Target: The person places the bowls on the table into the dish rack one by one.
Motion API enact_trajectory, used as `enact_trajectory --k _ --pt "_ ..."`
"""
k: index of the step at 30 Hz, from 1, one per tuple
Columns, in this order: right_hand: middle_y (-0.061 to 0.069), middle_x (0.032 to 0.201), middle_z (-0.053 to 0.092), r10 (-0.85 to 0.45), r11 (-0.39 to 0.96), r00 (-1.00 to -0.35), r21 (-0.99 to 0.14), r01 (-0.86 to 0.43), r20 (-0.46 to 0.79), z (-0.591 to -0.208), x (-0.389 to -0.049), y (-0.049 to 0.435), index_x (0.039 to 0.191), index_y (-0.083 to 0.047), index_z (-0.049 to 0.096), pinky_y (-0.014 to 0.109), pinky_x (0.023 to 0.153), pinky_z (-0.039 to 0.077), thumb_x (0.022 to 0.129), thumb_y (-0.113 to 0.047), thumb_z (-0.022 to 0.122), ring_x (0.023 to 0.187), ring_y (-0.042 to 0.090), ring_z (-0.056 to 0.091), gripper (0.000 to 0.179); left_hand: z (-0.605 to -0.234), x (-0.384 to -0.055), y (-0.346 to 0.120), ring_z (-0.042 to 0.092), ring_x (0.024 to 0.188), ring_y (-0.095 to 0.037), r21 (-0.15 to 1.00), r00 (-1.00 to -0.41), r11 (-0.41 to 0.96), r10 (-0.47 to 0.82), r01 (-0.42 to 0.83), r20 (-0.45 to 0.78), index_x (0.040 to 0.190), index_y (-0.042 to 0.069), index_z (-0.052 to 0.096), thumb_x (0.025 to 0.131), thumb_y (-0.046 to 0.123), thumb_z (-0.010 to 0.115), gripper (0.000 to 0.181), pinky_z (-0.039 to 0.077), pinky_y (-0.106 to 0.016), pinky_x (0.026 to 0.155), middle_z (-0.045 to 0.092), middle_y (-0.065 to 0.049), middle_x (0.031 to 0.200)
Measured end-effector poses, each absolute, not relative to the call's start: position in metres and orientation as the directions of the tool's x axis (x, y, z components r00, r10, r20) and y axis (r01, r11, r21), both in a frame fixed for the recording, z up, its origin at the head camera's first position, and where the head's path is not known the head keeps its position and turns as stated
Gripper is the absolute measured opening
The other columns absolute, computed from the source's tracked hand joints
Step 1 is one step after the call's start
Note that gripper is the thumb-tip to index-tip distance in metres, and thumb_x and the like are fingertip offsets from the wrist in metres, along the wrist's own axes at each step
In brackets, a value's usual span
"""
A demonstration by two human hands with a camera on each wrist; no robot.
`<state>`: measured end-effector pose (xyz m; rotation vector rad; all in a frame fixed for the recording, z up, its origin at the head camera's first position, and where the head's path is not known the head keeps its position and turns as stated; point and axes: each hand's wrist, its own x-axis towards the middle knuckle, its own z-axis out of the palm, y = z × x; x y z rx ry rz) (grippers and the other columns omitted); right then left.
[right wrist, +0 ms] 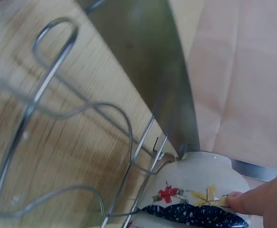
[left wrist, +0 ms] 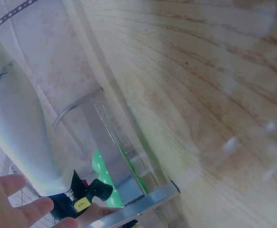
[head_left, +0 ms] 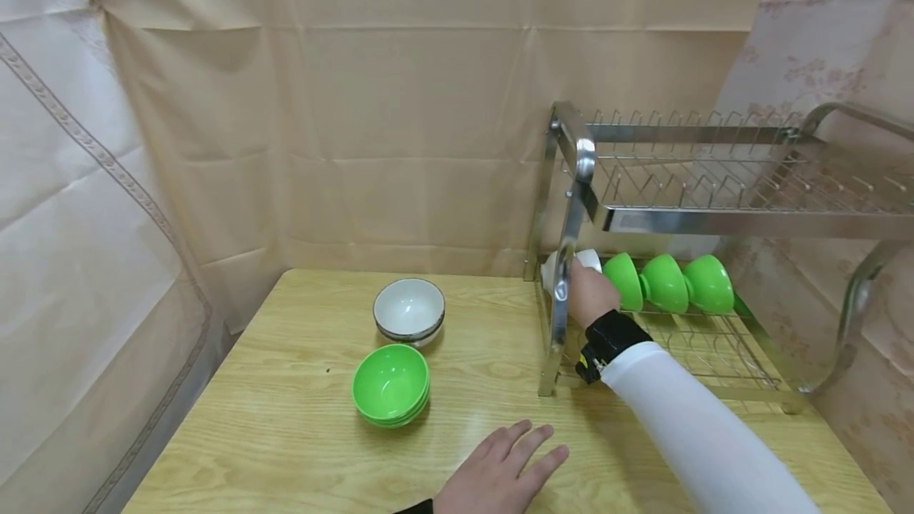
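Note:
My right hand (head_left: 591, 293) reaches into the lower tier of a metal dish rack (head_left: 714, 220). It holds a white bowl (right wrist: 176, 178) with red and yellow flowers and a speckled dark blue rim; one finger lies on its side in the right wrist view. The rim of another bowl shows against it there. Green bowls (head_left: 666, 284) stand on edge in a row to the right of this hand. Over the table's front part is my left hand (head_left: 496, 470), fingers spread, holding nothing. Its fingers (left wrist: 36, 209) also appear in the left wrist view.
On the wooden table (head_left: 286, 387), left of the rack, are stacked green bowls (head_left: 391, 387) and, behind them, stacked white bowls (head_left: 409, 309) with dark rims. The rack's upper tier (head_left: 714, 173) overhangs my right hand, and its left post (head_left: 564, 292) stands close beside it.

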<state>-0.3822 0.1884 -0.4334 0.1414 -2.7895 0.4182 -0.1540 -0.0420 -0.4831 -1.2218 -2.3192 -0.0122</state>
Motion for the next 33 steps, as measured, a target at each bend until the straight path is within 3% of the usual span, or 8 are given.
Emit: enact_trajectory --k 4,9,14,23,27,33 --pt "0.023 0.078 0.064 -0.075 0.968 -0.947 -0.206 -0.145 0.313 -0.4317 -0.3801 0.1864 0.116 0.002 0.057 0.048 0.046 0.048 0.094 0.0 0.052 0.06 0.037 0.062 0.023 -0.4834 -0.1536 -0.0423 0.047 0.131 -0.022 -0.227 -0.449 0.589 0.768 0.776 0.456 0.15 0.023 0.039 0.096 0.065 0.045 0.07 0.042 -0.032 0.104 0.042 -0.003 0.149" --pt "0.023 0.084 0.063 -0.076 0.968 -0.96 -0.209 -0.136 0.269 -0.4295 -0.3787 0.1853 0.094 0.004 0.061 0.052 0.056 0.053 0.092 -0.005 0.054 0.07 0.038 0.065 0.012 -0.4857 -0.154 -0.0418 0.047 0.131 -0.021 -0.233 -0.449 0.592 0.766 0.772 0.459 0.15 0.023 0.039 0.095 0.066 0.045 0.07 0.041 -0.032 0.104 0.043 -0.003 0.149" --pt "0.024 0.087 0.059 -0.071 0.963 -0.972 -0.239 -0.126 0.225 -0.4294 -0.3787 0.1845 0.089 0.005 0.063 0.054 0.059 0.054 0.093 -0.012 0.051 0.074 0.037 0.064 0.021 -0.4871 -0.1545 -0.0413 0.048 0.131 -0.021 -0.243 -0.452 0.599 0.763 0.763 0.462 0.149 0.025 0.041 0.095 0.066 0.045 0.069 0.04 -0.031 0.104 0.044 -0.002 0.148" --pt "0.024 0.088 0.056 -0.072 0.969 -0.974 -0.217 -0.12 0.216 -0.4238 -0.3742 0.1824 0.095 0.007 0.061 0.053 0.059 0.054 0.094 -0.008 0.05 0.073 0.038 0.063 0.019 -0.485 -0.1528 -0.0406 0.048 0.13 -0.02 -0.265 -0.467 0.606 0.769 0.75 0.437 0.149 0.025 0.041 0.095 0.067 0.042 0.068 0.04 -0.031 0.104 0.044 -0.001 0.148" --pt "0.026 0.09 0.058 -0.089 0.975 -0.971 -0.179 -0.13 0.221 -0.4242 -0.3734 0.1831 0.106 0.007 0.059 0.053 0.059 0.054 0.094 -0.004 0.052 0.073 0.039 0.063 0.018 -0.4841 -0.1525 -0.0404 0.049 0.13 -0.02 -0.272 -0.464 0.606 0.769 0.748 0.439 0.148 0.026 0.042 0.095 0.068 0.043 0.068 0.041 -0.031 0.104 0.044 -0.001 0.148" --pt "0.027 0.095 0.061 -0.109 0.982 -0.978 -0.132 -0.134 0.179 -0.4249 -0.3723 0.1846 0.127 0.004 0.052 0.051 0.057 0.053 0.093 0.0 0.056 0.073 0.038 0.064 0.035 -0.4824 -0.1512 -0.0404 0.048 0.13 -0.021 -0.254 -0.475 0.6 0.777 0.759 0.414 0.149 0.025 0.04 0.096 0.066 0.042 0.067 0.04 -0.031 0.105 0.043 -0.002 0.149"
